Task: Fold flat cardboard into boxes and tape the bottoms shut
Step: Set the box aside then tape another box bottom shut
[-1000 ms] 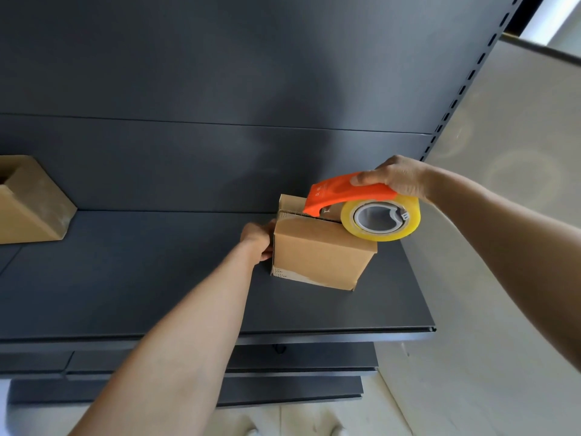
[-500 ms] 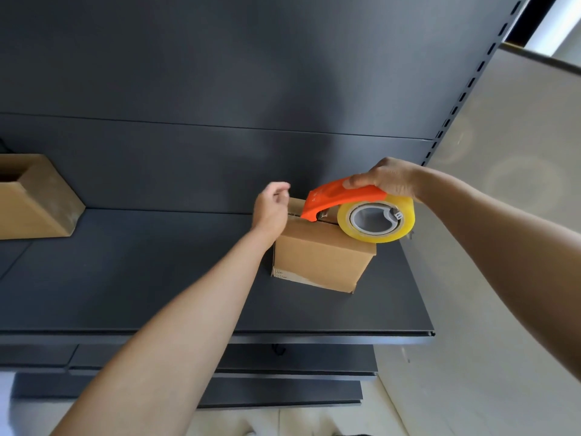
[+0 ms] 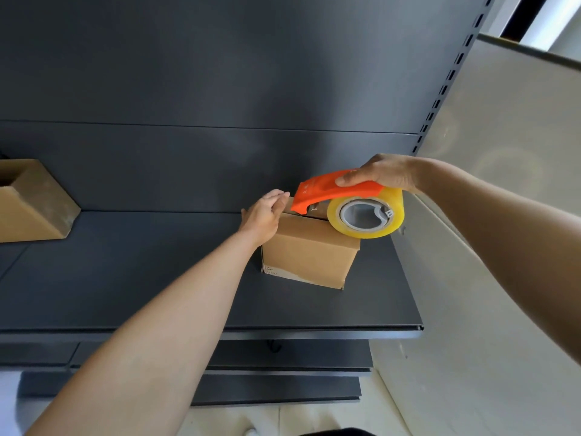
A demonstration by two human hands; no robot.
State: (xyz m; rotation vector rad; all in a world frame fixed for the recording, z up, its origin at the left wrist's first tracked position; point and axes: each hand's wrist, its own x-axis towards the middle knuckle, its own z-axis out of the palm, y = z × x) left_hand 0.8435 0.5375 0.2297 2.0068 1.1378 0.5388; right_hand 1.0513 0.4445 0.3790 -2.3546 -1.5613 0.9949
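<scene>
A dark grey metal shelf point(image 3: 157, 278) juts from a matching back panel point(image 3: 220, 73) with a slotted upright point(image 3: 446, 89). A pale beige wall panel point(image 3: 518, 136) stands to the right, with pale floor point(image 3: 314, 420) below and perhaps a bright window point(image 3: 562, 14) above.

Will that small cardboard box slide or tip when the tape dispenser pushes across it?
Probably light, so the small box may skid on the smooth shelf; the left hand rests on it. Sitting flat and squat, it seems unlikely to tip under the tape dispenser.
</scene>
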